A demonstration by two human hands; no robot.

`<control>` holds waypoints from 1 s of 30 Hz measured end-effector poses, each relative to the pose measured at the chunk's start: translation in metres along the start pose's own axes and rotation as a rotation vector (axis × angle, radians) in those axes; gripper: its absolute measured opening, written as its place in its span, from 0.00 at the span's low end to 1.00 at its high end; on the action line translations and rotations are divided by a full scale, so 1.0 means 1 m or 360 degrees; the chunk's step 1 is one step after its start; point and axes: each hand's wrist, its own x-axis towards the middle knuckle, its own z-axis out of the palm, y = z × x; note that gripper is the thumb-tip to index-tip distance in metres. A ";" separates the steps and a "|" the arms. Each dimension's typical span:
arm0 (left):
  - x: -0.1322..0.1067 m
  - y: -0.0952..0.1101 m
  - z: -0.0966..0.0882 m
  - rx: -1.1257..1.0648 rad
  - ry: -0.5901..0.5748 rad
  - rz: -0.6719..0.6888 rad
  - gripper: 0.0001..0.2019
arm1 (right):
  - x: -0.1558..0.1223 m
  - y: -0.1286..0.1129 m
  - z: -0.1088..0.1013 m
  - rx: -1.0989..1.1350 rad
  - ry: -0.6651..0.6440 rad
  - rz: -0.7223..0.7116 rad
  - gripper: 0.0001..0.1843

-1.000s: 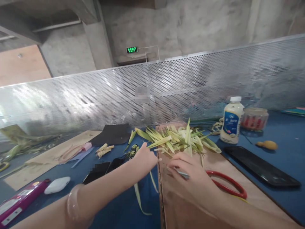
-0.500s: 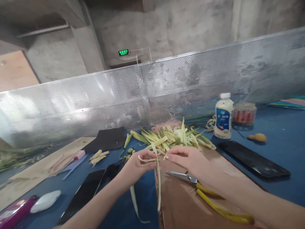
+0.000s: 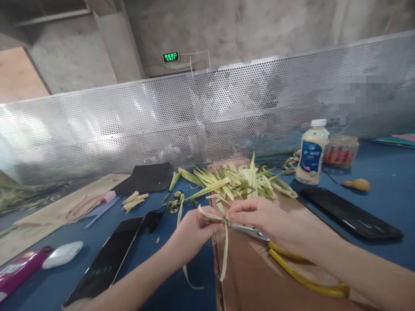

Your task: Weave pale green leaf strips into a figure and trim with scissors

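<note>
My left hand (image 3: 199, 229) is closed in a pinch on a pale strip of corn husk (image 3: 225, 259), whose long end hangs down over the cardboard edge. A shorter piece of it curls up above the fingers. My right hand (image 3: 262, 218) pinches the same husk where the strips cross, its fingertips almost touching the left ones. Under the right hand lie scissors (image 3: 285, 270) with yellow handles, on a brown cardboard box (image 3: 246, 280). Just beyond the hands is a heap of green and cream corn husks (image 3: 233, 177). Another strip trails below my left wrist, partly hidden.
To the right stand a white-capped bottle (image 3: 313, 153), a clear jar (image 3: 342, 151) with red contents and a black phone (image 3: 352, 214). Another phone (image 3: 105, 259), a white case (image 3: 63, 255) and a purple packet (image 3: 24, 274) lie left. A perforated metal screen (image 3: 155, 125) closes the back.
The view has shifted slightly. My left hand has moved right, nearer the right fingertips, and the hanging husk strip has swung right with it. Both hands keep their pinch.
</note>
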 end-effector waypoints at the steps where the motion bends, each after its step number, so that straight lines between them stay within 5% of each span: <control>1: 0.000 -0.001 0.000 0.0006 0.0009 0.0000 0.04 | 0.000 -0.001 0.000 -0.0072 0.0021 0.0014 0.04; 30: -0.010 -0.001 0.006 0.0108 0.0269 0.0206 0.05 | 0.002 0.015 0.012 -0.0513 0.0237 -0.0684 0.07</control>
